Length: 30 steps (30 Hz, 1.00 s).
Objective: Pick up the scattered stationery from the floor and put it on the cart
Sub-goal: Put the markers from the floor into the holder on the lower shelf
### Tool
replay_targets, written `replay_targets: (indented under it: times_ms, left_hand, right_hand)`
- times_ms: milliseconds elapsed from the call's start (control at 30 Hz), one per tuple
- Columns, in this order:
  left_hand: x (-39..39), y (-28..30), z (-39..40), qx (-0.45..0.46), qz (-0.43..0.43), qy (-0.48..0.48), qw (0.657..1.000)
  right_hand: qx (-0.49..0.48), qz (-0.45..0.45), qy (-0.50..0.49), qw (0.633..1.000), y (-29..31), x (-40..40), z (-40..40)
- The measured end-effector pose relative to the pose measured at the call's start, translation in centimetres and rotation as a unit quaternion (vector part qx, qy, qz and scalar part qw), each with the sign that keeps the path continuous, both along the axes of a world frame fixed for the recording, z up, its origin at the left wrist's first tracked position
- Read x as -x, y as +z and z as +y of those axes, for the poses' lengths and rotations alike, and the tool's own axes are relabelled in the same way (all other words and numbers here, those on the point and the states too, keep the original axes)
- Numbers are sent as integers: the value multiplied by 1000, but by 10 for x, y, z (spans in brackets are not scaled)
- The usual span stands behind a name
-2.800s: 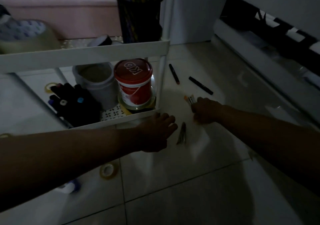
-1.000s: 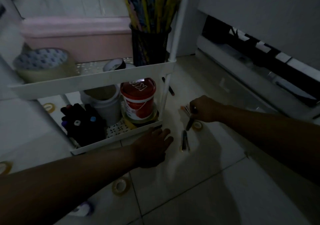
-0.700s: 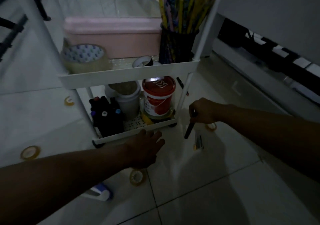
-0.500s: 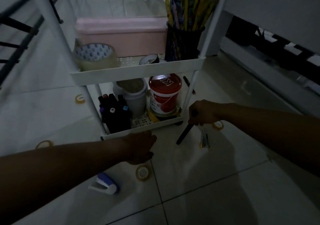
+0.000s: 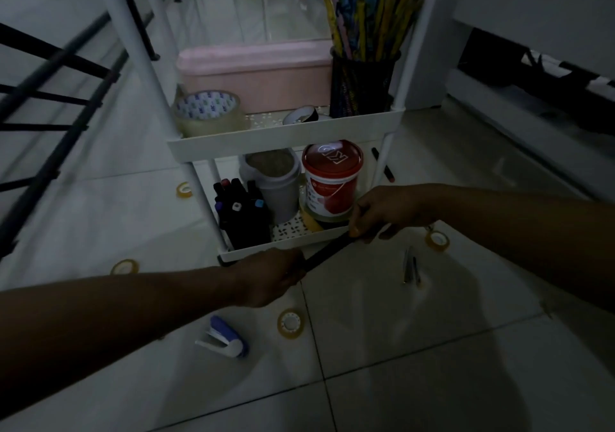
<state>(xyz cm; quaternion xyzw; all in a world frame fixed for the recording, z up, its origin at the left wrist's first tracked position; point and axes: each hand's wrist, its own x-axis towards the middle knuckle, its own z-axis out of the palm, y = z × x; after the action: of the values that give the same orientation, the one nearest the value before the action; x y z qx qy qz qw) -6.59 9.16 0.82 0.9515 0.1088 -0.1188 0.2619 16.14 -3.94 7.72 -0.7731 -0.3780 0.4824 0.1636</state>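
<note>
A black marker (image 5: 327, 251) hangs in front of the white cart's (image 5: 283, 138) lower shelf. My right hand (image 5: 382, 212) pinches its upper end and my left hand (image 5: 276, 275) grips its lower end. On the tiled floor lie a pair of pens (image 5: 410, 270), a blue stapler (image 5: 224, 335), small tape rolls (image 5: 290, 323) (image 5: 437, 240) (image 5: 183, 190) (image 5: 125, 266), and another black pen (image 5: 382, 165) behind the cart's right leg.
The cart's lower shelf holds a bundle of markers (image 5: 241, 213), a grey tub (image 5: 274, 182) and a red-lidded jar (image 5: 331, 182). The upper shelf carries a big tape roll (image 5: 206, 112), a pink box (image 5: 253, 75) and a cup of pencils (image 5: 362, 85). Black railings (image 5: 50, 98) stand left.
My right hand picked the black marker off the floor and lifted it toward the cart. My left hand rose and took hold of its lower end. The view pulled back and up.
</note>
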Motion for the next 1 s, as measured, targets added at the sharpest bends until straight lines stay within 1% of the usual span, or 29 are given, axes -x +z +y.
replay_targets:
  times_ms: [167,300,400,500,567,667,767,900,1000]
  left_hand:
    - [8,4,1,-10,-56,12,998]
    - [16,12,10,25,-127,61,990]
    - [24,22,17,34,-217,92,971]
    - [32,37,24,-10,-293,103,951]
    - [36,48,28,-42,-347,108,931]
    - [41,64,33,-64,-412,118,901]
    - [46,76,43,-73,-437,128,887]
    - [50,83,54,-106,-436,120,885]
    - [50,88,57,-111,-440,118,883]
  right_hand:
    - [20,-18,22,999,-9,2,3]
    - [23,-23,29,999,-17,7,11]
    - [30,-29,65,997,-19,14,20]
    - [30,-43,90,995,-19,26,31]
    - [29,-48,105,993,-20,34,38]
    - [26,-58,114,991,-21,41,48]
    - [24,-76,129,988,-22,42,54]
    - [-1,-112,137,984,-28,44,56]
    - [-12,-148,157,976,-30,46,56]
